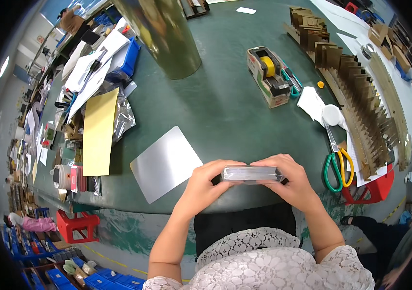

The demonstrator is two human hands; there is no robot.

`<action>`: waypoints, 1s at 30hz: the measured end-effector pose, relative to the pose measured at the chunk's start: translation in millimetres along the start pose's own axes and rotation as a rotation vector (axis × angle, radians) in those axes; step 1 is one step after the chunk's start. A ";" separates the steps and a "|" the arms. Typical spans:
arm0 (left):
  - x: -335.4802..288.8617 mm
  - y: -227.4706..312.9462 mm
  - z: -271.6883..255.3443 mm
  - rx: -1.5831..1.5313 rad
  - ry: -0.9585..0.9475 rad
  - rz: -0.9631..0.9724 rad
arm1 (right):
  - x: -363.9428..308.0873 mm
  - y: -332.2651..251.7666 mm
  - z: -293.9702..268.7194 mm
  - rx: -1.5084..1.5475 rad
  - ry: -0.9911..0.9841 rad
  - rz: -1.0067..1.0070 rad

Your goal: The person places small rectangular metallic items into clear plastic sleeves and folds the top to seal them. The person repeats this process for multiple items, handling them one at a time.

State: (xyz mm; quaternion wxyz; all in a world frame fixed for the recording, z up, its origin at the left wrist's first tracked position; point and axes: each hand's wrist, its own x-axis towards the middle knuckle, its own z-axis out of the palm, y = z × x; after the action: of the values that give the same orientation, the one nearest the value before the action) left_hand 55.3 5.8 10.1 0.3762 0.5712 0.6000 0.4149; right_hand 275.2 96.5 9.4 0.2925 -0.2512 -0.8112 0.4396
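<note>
Between my two hands, near the front edge of the green table, is a neat stack of thin clear-and-grey rectangular pieces (250,173), seen edge-on. My left hand (207,186) grips its left end, thumb on the near side and fingers behind. The right end is held the same way by my right hand (289,181). What exactly the pieces are, I cannot make out. Just left of my left hand a shiny silver sheet with rounded corners (166,164) lies flat on the table (225,111).
Scissors (336,166) with green and yellow handles and a white tape roll (331,115) lie to the right. Behind them stand a tape dispenser (269,77) and a slotted cardboard rack (351,87). A tall shiny cylinder (167,38) and a yellow sheet (100,133) are on the left.
</note>
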 end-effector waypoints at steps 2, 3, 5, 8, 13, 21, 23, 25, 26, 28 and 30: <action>3.2 -1.3 0.7 0.000 -0.009 0.011 | -3.2 5.4 -0.8 -0.011 -0.011 0.043; 2.8 -3.2 2.1 0.005 -0.002 0.048 | -3.7 7.4 -0.8 -0.016 -0.017 0.023; 2.9 -4.7 3.0 0.012 0.028 0.137 | -3.9 10.5 -0.8 -0.024 -0.029 -0.017; 2.8 -2.5 0.3 0.023 0.057 0.219 | -5.2 11.1 1.1 -0.003 -0.029 -0.018; -4.3 -11.7 0.6 0.035 0.057 0.145 | -6.9 16.4 8.0 -0.052 -0.052 -0.017; 11.8 -2.3 1.1 0.023 -0.050 0.043 | -10.4 19.8 6.5 -0.138 0.034 -0.042; 18.1 15.6 -4.4 0.079 -0.117 0.046 | -13.7 18.6 4.1 -0.130 0.031 0.012; 22.4 32.9 -14.8 0.214 -0.074 0.253 | -12.5 29.0 14.5 -0.102 0.029 -0.056; 19.9 44.1 -21.7 0.311 -0.139 0.225 | -10.2 28.4 14.1 -0.093 -0.007 -0.072; 25.3 68.0 -21.8 0.537 -0.199 0.216 | -6.6 30.4 20.0 -0.063 -0.045 -0.067; 29.8 87.5 -3.7 0.776 -0.209 0.267 | -10.6 35.9 21.3 -0.051 -0.015 -0.061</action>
State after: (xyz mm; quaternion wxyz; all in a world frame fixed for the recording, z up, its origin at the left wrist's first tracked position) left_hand 82.7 35.6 93.4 0.1349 0.7822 0.5912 0.1432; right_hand 273.3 94.8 -33.5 0.2934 -0.2306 -0.8316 0.4113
